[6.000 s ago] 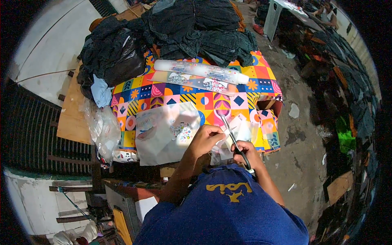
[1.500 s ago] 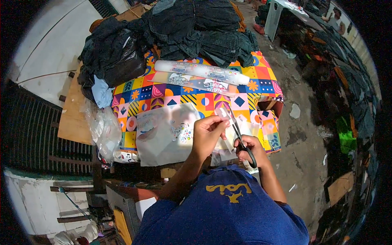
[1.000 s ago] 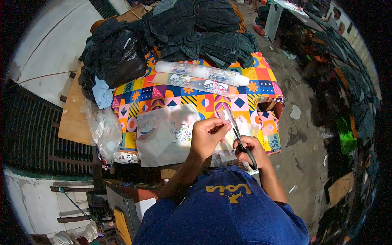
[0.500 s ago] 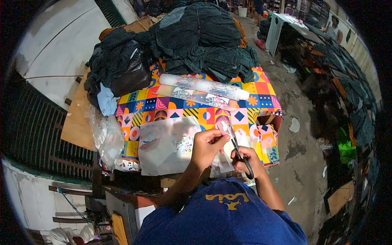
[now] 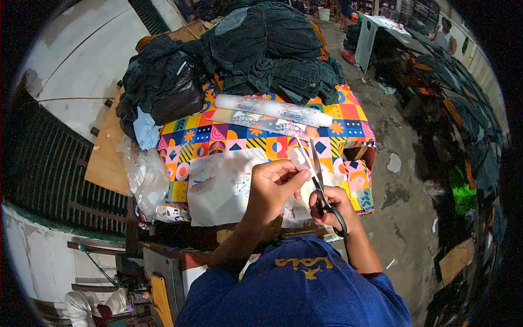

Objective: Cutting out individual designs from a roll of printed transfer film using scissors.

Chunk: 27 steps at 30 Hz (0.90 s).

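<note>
Pinching in the head view, the left hand is holding a small clear film piece between thumb and forefinger, on the near side of the plastic roll. The right hand is curling its fingers around the black handles of the scissors, also nearer than the roll and toward its right end. Compared with half a second ago, the scissors' blades are standing clearly apart, both tips pointing toward the roll, whereas they were showing close together before; whether the film piece is lying between them, I cannot tell. The film piece is now showing more plainly beside the blades. The roll itself is resting on the patterned cloth as before, with a flat printed film lying along its near edge. A pale printed sheet is still lying nearer than the roll's left half, a crumpled clear bag is hanging to the roll's left, and dark garments are piling up beyond it.
</note>
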Each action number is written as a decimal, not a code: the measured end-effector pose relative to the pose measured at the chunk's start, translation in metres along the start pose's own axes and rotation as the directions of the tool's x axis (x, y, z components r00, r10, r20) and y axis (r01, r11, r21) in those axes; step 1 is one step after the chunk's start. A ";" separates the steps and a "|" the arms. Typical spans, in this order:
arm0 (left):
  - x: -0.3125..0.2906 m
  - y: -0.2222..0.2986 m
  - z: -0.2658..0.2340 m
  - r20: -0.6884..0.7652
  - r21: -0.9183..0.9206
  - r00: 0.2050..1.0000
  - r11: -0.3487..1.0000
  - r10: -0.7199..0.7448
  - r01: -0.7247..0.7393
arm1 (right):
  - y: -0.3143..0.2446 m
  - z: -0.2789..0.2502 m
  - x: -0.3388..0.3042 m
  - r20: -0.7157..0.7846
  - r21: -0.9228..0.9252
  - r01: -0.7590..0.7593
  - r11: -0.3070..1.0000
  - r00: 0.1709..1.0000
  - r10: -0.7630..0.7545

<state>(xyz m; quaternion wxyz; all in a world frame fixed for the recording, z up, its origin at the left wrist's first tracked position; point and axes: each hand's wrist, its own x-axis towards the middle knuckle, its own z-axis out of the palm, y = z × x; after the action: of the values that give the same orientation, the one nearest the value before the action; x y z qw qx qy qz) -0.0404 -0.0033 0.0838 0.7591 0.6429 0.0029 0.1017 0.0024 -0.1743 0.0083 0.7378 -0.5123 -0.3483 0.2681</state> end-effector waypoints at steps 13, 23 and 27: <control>-0.014 0.000 0.000 0.016 -0.003 1.000 1.000 0.017 -0.017 | -0.007 0.009 -0.013 -0.031 -0.214 0.057 0.975 0.997 -0.065; -0.019 0.001 -0.006 0.080 0.079 0.994 0.994 -0.078 0.072 | -0.010 0.016 -0.018 -0.066 -0.222 0.039 0.974 0.996 -0.055; -0.018 -0.006 -0.008 0.115 0.083 0.988 0.992 -0.100 0.091 | -0.004 0.017 -0.023 -0.094 -0.296 0.040 0.955 0.993 -0.071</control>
<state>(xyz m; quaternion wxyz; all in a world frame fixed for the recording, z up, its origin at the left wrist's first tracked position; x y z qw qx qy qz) -0.0581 0.0012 0.0743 0.7364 0.6760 -0.0076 0.0267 -0.0248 -0.1830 0.0104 0.6780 -0.6192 -0.3598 0.1659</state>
